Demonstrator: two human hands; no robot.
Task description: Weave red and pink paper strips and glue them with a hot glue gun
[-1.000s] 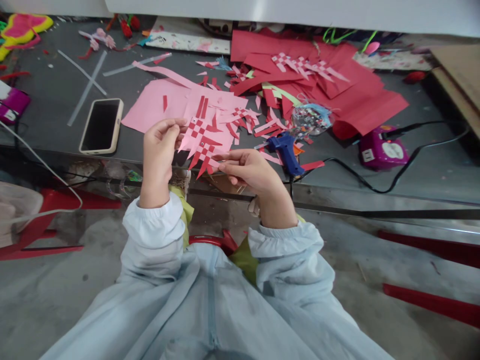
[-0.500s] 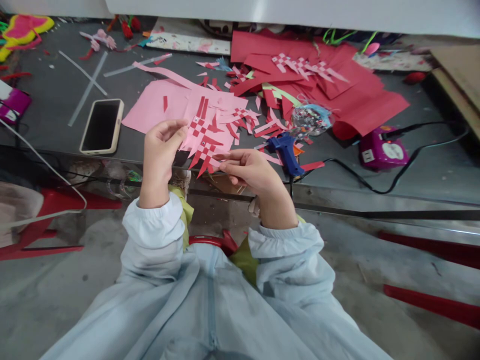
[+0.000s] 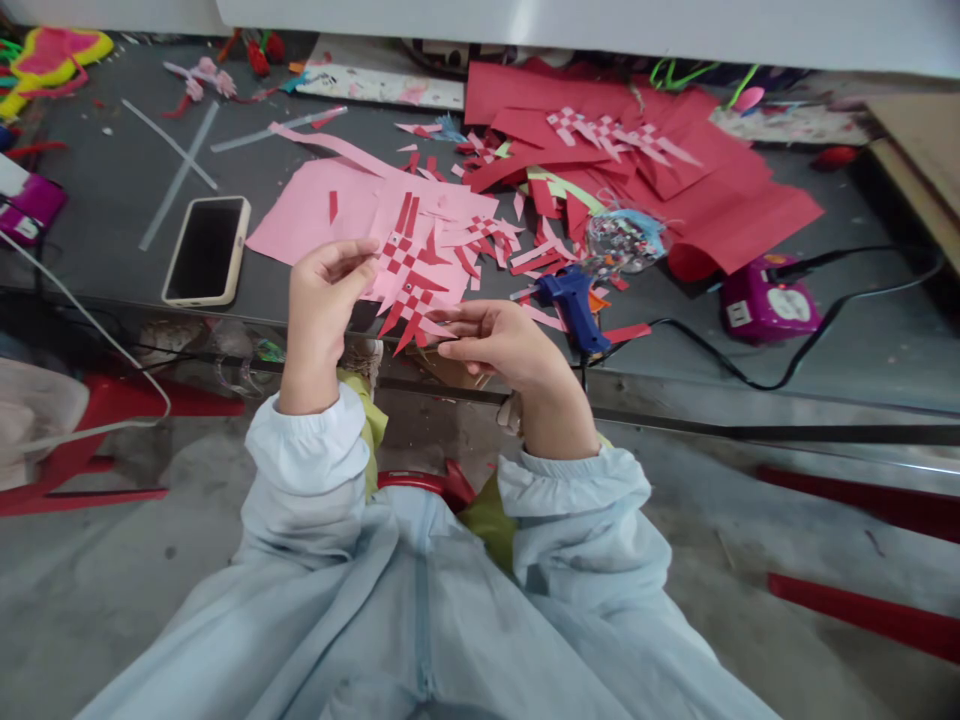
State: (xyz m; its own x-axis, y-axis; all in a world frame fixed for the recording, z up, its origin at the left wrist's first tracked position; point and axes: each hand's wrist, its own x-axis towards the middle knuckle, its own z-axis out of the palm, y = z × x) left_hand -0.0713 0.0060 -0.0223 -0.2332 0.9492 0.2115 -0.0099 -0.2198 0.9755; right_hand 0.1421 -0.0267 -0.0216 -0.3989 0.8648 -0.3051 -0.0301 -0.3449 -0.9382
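Observation:
My right hand (image 3: 510, 345) pinches the pink tip of a red-and-pink woven paper fish (image 3: 412, 302), which has a small googly eye and pointed red fins jutting past the table edge. Another woven paper fish (image 3: 400, 252) lies just above it on pink paper (image 3: 300, 212). Beside that second fish, the thumb and forefinger of my left hand (image 3: 322, 295) are drawn together; whatever is between them is hidden. To the right of the fish is a blue glue gun (image 3: 574, 305), close to a clear bag of small beads or eyes (image 3: 624, 240).
Red paper sheets (image 3: 742, 210) carry several woven pieces at the back right. Cut paper scraps (image 3: 540, 255) are scattered mid-table. A phone (image 3: 206, 252) lies at left. A purple box (image 3: 772, 300) with a black cable sits at right, and a red stool (image 3: 112, 400) stands lower left.
The fingers of my right hand have shifted slightly at the fish's tip. My left hand keeps almost the same pose, and the whole view has drifted a little.

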